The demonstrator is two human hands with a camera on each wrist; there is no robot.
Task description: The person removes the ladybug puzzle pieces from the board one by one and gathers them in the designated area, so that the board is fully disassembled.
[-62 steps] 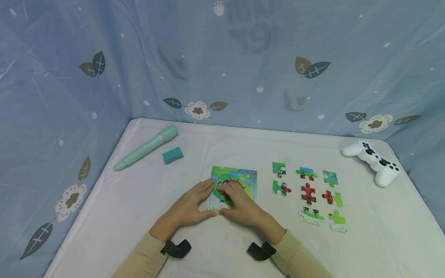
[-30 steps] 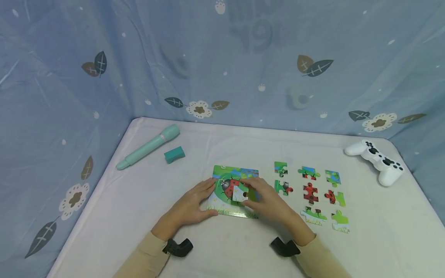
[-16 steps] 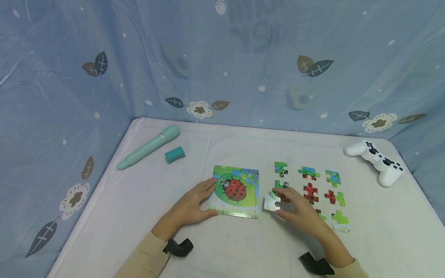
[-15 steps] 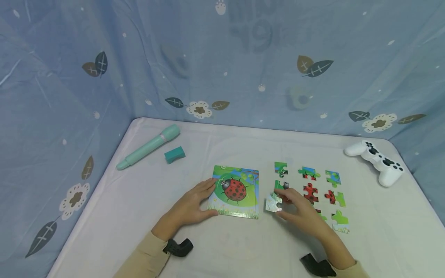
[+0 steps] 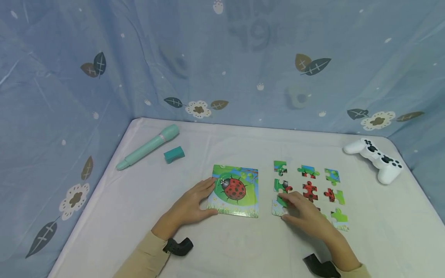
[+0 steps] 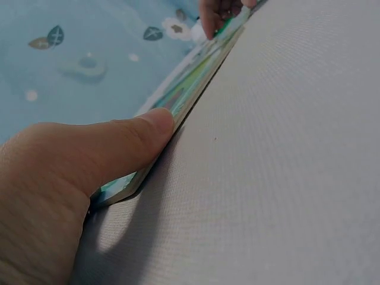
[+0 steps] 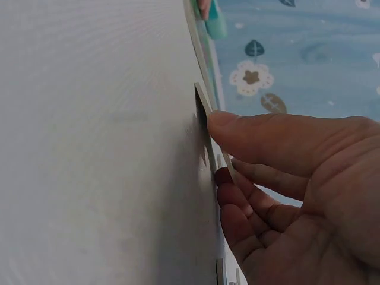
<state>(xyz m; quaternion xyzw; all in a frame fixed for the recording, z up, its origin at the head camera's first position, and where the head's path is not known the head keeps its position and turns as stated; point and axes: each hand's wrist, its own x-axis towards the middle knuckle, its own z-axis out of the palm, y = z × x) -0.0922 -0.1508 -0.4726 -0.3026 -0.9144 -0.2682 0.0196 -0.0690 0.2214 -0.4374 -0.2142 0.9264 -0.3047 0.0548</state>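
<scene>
A square ladybug puzzle board (image 5: 240, 206) lies flat on the white table. My left hand (image 5: 192, 202) rests along its left side, fingers mostly straight. In the left wrist view the left thumb (image 6: 133, 139) lies against the board's edge. My right hand (image 5: 306, 216) pinches a puzzle piece (image 5: 277, 207), green and white with flowers, to the right of the board. The right wrist view shows this piece tilted, its edge between thumb and fingers. Directly behind it lies a piece with the ladybug's head (image 5: 279, 185). The right hand partly hides a bottom piece.
Several loose puzzle pieces lie in rows at the right, among them a red one (image 5: 309, 191) and a green corner one (image 5: 338, 216). A white game controller (image 5: 377, 158) is at the far right. A mint-green microphone-shaped wand (image 5: 147, 146) and a teal block (image 5: 174, 154) lie at the back left.
My right hand has lifted the flowered puzzle piece off the board and carried it right, to the near left of the loose pieces, lowering it there. The left hand has stayed at the board.
</scene>
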